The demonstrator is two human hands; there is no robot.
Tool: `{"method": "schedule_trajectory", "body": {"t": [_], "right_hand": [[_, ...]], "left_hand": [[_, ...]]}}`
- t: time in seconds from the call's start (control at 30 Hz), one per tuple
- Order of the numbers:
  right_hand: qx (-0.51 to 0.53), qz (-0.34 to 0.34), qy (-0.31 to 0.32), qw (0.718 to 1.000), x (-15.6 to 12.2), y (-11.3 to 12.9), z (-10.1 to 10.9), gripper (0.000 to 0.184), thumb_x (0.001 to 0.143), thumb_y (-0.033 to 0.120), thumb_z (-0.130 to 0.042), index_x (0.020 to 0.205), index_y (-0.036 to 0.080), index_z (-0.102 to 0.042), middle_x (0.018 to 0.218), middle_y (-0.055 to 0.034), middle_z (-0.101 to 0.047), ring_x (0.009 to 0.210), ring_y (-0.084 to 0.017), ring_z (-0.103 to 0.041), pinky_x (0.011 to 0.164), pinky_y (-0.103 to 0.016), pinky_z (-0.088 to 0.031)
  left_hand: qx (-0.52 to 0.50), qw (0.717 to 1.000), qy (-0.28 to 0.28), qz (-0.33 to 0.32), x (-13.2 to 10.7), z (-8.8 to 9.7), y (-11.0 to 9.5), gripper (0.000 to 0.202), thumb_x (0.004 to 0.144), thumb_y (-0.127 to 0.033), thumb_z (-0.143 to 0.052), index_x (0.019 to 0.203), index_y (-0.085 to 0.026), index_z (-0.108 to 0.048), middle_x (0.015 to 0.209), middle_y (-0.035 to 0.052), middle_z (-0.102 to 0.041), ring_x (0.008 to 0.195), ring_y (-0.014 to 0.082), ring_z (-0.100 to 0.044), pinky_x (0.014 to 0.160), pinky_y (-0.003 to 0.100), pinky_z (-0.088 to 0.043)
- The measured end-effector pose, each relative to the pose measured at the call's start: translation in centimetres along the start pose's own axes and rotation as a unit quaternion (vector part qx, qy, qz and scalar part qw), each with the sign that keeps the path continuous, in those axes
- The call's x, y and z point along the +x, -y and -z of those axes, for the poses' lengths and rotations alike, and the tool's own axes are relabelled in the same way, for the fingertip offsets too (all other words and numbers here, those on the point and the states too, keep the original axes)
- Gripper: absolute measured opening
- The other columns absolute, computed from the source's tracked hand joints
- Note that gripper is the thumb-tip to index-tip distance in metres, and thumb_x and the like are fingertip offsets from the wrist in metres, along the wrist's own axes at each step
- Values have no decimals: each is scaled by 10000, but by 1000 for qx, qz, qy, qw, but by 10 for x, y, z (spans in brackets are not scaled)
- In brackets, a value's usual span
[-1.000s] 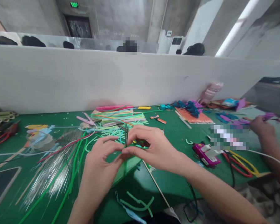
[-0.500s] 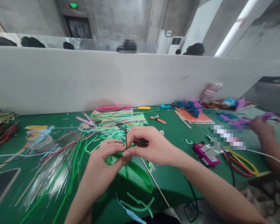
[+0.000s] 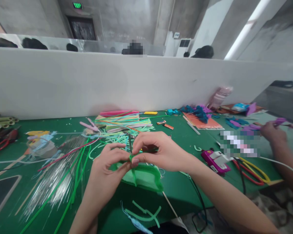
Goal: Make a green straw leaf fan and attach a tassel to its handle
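Observation:
My left hand (image 3: pixel 106 167) is closed, its thumb and fingertips pinching a green pipe cleaner (image 3: pixel 131 158). Closed on the same spot from the other side is my right hand (image 3: pixel 161 152), thumb against forefinger. A thin dark end (image 3: pixel 130 141) sticks up between the two sets of fingertips. Below them hangs a pale green sheer piece (image 3: pixel 146 177) with a fuzzy bright green edge and a green strip across it. Its upper left part is hidden behind my fingers.
Pipe cleaners (image 3: pixel 127 123) in several colours lie behind my hands. Clear thin strips (image 3: pixel 56 178) and long green pipe cleaners (image 3: pixel 75 182) spread at left. A power strip (image 3: pixel 216 162), red-and-yellow-handled tool (image 3: pixel 254 170) and another person's hand (image 3: pixel 273 131) are at right.
The green sheer piece has swung up and turned, so more of its flat face shows. The dark end leans slightly left. Both hands keep their pinch at nearly the same place.

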State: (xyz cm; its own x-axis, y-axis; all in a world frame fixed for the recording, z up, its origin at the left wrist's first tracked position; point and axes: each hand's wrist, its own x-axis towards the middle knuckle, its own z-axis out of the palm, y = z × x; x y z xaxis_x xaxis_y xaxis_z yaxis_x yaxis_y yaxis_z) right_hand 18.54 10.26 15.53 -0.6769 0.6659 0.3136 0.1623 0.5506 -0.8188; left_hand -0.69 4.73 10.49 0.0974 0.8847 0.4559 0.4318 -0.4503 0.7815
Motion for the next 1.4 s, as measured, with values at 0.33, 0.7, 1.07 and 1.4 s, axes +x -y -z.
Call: {"method": "schedule_trajectory", "body": {"t": [0.33,0.7,1.07,1.4], "right_hand": [[91,-1,31,995,2,-9,0,139,758,182,-832,760,188,-693,867,-1,-682,838,-144,-606,664,-244,-435],[-48,45,-26,998,0,0,-4,169,783,150,-820,710,175,-669,747,29,-624,724,-115,-572,656,-235,-424],[-83,75,11,994,-3,2,5,21,847,145,-766,828,144,-776,747,-1,-637,691,-112,-583,647,-237,-449],[-29,109,-13,994,3,-7,-3,60,836,125,-771,797,160,-743,792,-7,-665,757,-124,-626,719,-253,-493]], "left_hand": [[-48,995,86,26,2,4,-4,142,880,-250,-689,748,-266,-739,840,18,-738,1085,244,-599,1007,378,-445],[-18,998,27,52,-4,2,-1,98,829,-331,-756,856,-254,-700,976,7,-717,1020,213,-635,927,337,-461],[-58,998,8,20,-4,2,2,88,813,-241,-762,745,-286,-729,821,-23,-727,1003,200,-632,917,319,-476],[-72,993,70,58,4,7,2,58,842,-306,-732,813,-291,-781,928,15,-762,1116,235,-634,978,353,-476]]}}
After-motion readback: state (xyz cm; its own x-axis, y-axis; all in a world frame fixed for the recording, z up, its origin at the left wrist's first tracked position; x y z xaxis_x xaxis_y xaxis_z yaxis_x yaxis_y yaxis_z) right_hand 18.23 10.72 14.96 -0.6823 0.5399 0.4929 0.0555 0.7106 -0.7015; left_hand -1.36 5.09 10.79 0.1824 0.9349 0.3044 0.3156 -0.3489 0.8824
